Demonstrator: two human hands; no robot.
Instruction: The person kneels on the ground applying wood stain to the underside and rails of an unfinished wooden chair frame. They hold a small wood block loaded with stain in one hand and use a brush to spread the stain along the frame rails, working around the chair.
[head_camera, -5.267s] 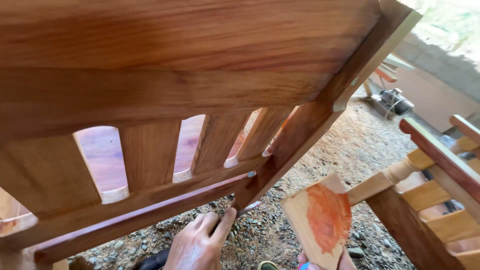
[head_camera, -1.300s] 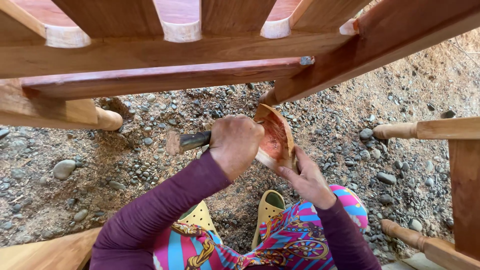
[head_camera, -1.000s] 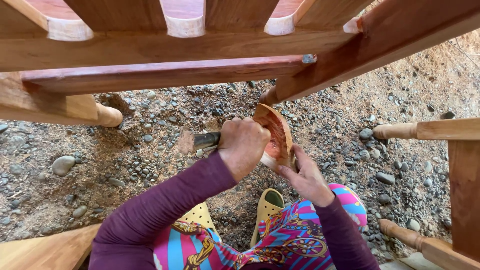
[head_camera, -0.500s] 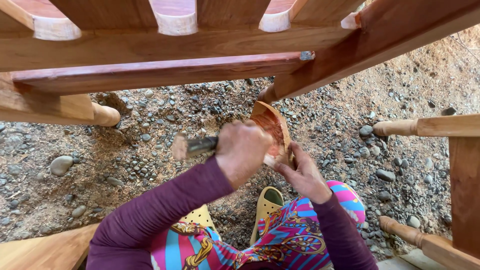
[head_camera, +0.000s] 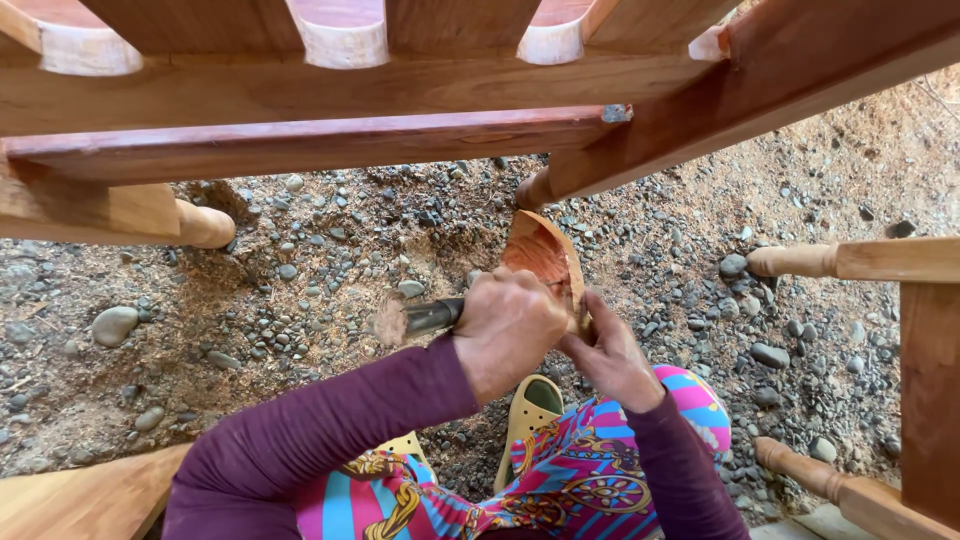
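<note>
Brush (head_camera: 415, 318) is lying sideways in my left hand (head_camera: 508, 328), fingers gripping it, while my right hand (head_camera: 612, 352) is pinching the wood piece (head_camera: 542, 256) alongside.

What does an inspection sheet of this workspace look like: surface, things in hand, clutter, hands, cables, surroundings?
Surface: gravel ground with pebbles and sawdust-like dust.
Things in hand: reddish wooden piece, stained orange-red on its face; brush with a metal ferrule.
Clutter: loose stones; yellow clog under the hands.
Hands: left hand closed around the brush; right hand holding the wooden piece from below.
Cables: nothing seen.
Surroundings: varnished wooden furniture frame overhead with slats; turned wooden legs at right; plank at lower left.
</note>
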